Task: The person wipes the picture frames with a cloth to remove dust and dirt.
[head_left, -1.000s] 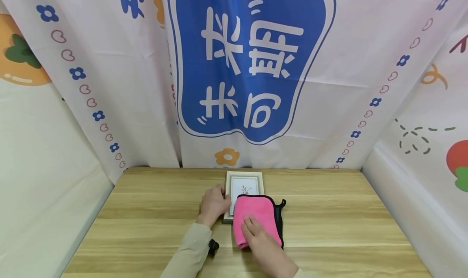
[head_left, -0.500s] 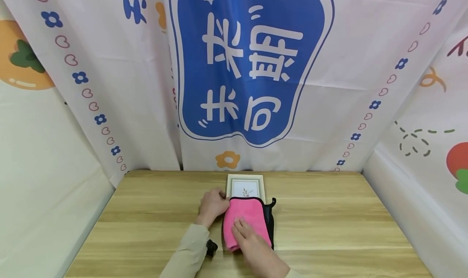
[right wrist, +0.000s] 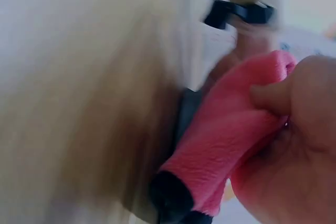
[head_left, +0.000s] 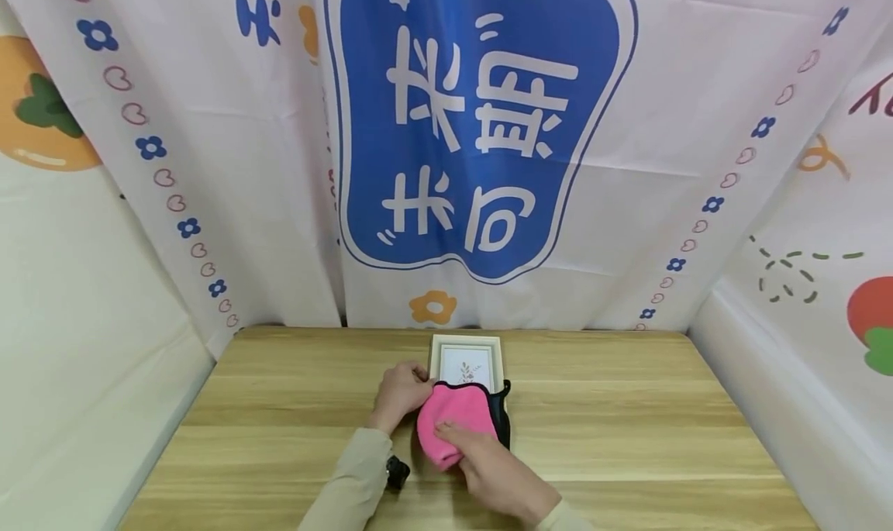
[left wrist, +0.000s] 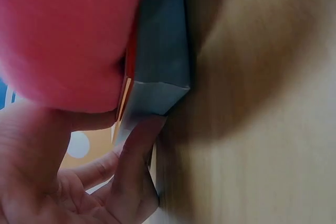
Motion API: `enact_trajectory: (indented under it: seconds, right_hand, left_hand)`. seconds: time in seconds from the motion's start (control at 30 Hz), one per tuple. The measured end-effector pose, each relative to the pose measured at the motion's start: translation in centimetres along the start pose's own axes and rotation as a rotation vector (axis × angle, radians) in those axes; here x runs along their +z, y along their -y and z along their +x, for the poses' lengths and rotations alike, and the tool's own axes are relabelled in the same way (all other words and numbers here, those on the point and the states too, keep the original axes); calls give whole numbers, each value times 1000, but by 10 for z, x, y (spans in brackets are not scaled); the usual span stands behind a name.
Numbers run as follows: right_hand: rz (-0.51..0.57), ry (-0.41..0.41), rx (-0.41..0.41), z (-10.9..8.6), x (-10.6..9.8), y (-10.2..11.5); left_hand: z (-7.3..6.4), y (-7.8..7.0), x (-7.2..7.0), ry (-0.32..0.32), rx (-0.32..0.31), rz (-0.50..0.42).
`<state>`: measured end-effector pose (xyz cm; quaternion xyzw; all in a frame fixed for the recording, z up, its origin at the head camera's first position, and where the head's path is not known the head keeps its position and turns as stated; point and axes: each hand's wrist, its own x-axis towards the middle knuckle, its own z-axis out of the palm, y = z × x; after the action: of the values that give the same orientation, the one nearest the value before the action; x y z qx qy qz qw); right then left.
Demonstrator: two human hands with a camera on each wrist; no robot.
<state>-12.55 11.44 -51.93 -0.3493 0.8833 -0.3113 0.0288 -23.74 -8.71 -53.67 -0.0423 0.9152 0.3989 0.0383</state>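
A cream picture frame (head_left: 438, 354) with a small plant print lies on the wooden table, its lower part covered by a folded pink cloth (head_left: 463, 408) with black edging. At the frame's left side, my left hand (head_left: 402, 394) holds it. The left wrist view has those fingers (left wrist: 137, 148) against the frame's grey side (left wrist: 164, 40), near a corner. My right hand (head_left: 491, 465) grips the cloth over the frame. In the right wrist view the thumb presses into the bunched pink cloth (right wrist: 226, 119).
The wooden table (head_left: 614, 415) extends around the frame. Behind it hangs a white printed curtain (head_left: 628, 205) with a blue panel, and pale fabric walls stand at both sides. A small black device (head_left: 398, 473) sits at the left wrist.
The right hand has shifted left with the cloth, whose lower part is now more bunched and whose black loop sits nearer the frame. The left hand stays at the frame's left side.
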Motion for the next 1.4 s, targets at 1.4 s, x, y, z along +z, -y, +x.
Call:
enact_trajectory:
  seconds: [1.4]
  right_hand:
    - [-229,-68,64,-52,-10,-24]
  left_hand:
    - [4,-1,12,-39,90,65]
